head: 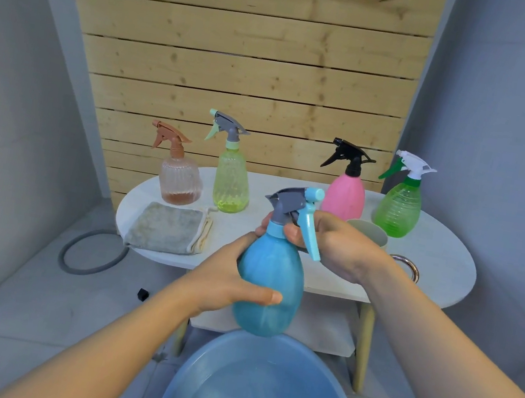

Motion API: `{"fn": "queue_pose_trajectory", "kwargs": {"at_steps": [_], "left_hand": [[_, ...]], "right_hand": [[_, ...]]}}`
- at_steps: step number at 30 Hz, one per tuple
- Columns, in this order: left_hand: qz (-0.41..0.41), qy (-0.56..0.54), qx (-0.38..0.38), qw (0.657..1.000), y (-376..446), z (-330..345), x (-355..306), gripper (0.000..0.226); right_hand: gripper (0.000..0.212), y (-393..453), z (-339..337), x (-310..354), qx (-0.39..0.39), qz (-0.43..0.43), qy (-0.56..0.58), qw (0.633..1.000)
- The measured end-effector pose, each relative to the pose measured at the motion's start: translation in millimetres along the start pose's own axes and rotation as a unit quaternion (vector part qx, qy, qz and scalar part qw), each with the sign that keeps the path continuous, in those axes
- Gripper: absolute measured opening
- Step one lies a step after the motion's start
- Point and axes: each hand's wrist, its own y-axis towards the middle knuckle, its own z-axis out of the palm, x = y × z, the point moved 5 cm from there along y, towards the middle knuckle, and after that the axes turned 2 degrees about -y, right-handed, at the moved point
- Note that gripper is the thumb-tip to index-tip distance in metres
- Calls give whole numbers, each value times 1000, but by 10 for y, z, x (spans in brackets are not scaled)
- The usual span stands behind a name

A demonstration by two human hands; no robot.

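A blue spray bottle (271,270) with a grey and light-blue trigger head is held upright above a blue plastic basin (216,364). My left hand (225,286) grips the bottle's round body from the left, thumb across its front. My right hand (327,241) grips the neck just under the trigger head, fingers curled round the collar. The trigger lever points down to the right, over my right hand.
On the white oval table (444,264) stand a brown-topped clear bottle (180,181), a yellow-green bottle (232,180), a pink bottle (345,195) and a green bottle (399,208). A grey cloth (166,228), a cup (370,232) and a metal ring (408,263) lie there too. A hose loop (92,253) lies on the floor.
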Motion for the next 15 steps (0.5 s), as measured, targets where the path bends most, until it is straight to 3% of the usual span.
{"fn": "queue_pose_trajectory", "kwargs": {"at_steps": [3,6,8,11,15], "left_hand": [[-5,-2,30,1000,-15,30,8,73],[-1,1,14,1000,-19,39,10,75],[2,4,-7,1000,-12,25,10,77],[8,-4,-14,1000,-3,-2,8,77],[15,-7,-12,1000,-16,-8,-5,77]], "right_hand": [[33,-40,-5,8,36,9,11,999],[33,-68,31,41,53,13,48,997],[36,-39,47,55,17,2,46,999],[59,20,14,49,-66,-16,24,997],[27,-4,-32,37,-85,-38,45,995]]}}
